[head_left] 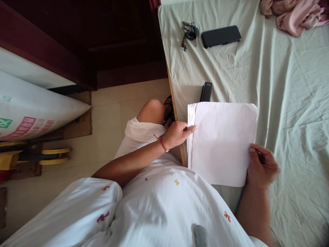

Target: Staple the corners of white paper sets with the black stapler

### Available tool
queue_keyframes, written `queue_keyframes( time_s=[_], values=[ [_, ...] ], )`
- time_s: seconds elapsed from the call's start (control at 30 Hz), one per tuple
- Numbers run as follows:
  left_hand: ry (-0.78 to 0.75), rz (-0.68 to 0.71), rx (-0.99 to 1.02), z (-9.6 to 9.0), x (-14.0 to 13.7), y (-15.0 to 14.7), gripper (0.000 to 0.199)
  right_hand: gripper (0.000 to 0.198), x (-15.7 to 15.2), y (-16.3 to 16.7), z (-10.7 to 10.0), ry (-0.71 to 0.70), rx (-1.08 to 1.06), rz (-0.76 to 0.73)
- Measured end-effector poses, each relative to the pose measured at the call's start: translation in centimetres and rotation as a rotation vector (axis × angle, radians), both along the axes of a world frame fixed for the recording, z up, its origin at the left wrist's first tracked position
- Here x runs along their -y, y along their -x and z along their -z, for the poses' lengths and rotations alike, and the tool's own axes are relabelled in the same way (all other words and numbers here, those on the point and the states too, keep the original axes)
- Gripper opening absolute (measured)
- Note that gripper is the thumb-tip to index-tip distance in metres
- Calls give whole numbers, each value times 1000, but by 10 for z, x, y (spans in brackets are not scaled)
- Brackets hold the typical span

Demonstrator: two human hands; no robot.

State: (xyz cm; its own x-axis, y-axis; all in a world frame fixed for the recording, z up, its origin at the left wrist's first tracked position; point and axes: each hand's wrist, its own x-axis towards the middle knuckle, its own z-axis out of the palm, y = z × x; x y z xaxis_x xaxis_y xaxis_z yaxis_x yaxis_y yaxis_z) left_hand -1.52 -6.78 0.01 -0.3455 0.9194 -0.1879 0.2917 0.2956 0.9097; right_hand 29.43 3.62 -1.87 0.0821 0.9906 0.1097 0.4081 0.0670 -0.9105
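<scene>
A stack of white paper sheets (223, 144) lies over the edge of the cloth-covered surface, close to my body. Its left edge shows several layers, slightly fanned. My left hand (180, 133), with a red string at the wrist, pinches that left edge, thumb on top and fingers underneath. At the right edge, my right hand (263, 164) has its thumb and curled fingers closed on the paper's border. Just beyond the top edge of the sheets sits a black stapler (206, 92), its near end partly covered by the paper.
A black phone (221, 36) and a bunch of keys (190, 33) lie farther back on the pale green cloth (295, 120). Pink fabric (298, 15) is bunched at the far right corner. On the floor at left rests a large white sack (38, 106).
</scene>
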Motion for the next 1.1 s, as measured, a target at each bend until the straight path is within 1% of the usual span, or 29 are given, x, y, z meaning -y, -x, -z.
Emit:
queue_keyframes(
  time_s=[0.33,0.47,0.57,0.73,0.93,1.1],
  values=[
    [-2,13,-10,1,0,0,75,27,1,-2,1,21,25,-55],
    [13,24,12,0,-1,1,75,26,1,-3,1,26,16,-55],
    [18,30,30,-2,-1,0,75,28,2,-3,1,22,51,-57],
    [1,33,38,-2,-1,0,72,30,2,-3,0,20,73,-70],
    [2,38,41,-2,0,1,73,22,2,-1,-2,45,23,-76],
    [20,74,45,-2,0,1,75,22,3,0,-4,44,49,-77]
  ],
)
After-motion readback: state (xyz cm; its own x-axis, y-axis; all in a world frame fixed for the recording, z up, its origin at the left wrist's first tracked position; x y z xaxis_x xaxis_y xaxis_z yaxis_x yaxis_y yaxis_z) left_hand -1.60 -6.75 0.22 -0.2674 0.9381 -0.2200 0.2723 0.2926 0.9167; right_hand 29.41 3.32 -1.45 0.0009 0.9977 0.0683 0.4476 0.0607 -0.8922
